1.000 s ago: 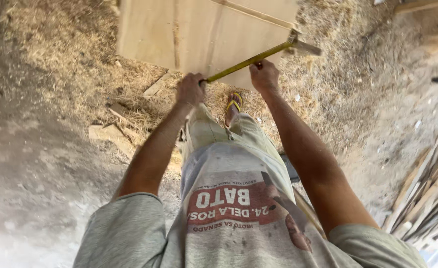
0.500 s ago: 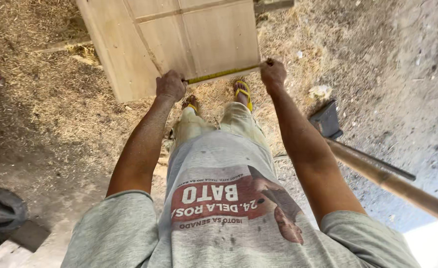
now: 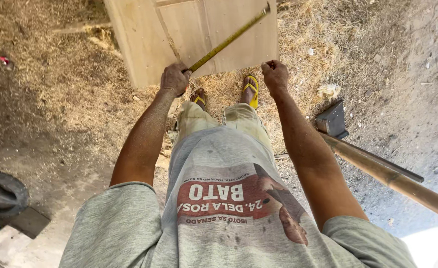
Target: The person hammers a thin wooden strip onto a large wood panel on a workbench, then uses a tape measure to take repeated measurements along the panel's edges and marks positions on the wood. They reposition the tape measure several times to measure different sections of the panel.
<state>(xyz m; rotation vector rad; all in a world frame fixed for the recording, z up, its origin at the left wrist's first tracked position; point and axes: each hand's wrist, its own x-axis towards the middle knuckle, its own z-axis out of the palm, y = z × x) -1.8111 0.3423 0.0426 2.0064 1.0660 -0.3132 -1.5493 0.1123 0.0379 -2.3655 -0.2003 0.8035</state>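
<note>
Head view, looking straight down over a grey printed shirt [image 3: 229, 218] to a floor [image 3: 55, 84] covered with sawdust and shavings. At far left, a dark round thing [image 3: 0, 193] at the frame edge, kind not clear, and higher up a small red scrap [image 3: 3, 60] on the shavings. Further right, the left hand [image 3: 174, 79], fingers clenched around the case of a yellow tape measure [image 3: 229, 38]; case itself hidden in the fist, only the blade visible. Blade pulled out, running up and to the right across a pale wooden panel [image 3: 139, 39], its end hook at the panel's upper right part. Panel lying on the floor just ahead of two feet in yellow sandals [image 3: 251, 88], its near edge close to the left hand. Then the right hand [image 3: 275, 75], fingers curled in, just below the panel's near right corner; holding nothing that can be seen, touching the panel or not cannot be told. Right of the right forearm, a dark metal block [image 3: 333, 119] on the ground, and from there a long round wooden pole [image 3: 397, 181] going down to the right edge, with a thin dark bar beside it.
</note>
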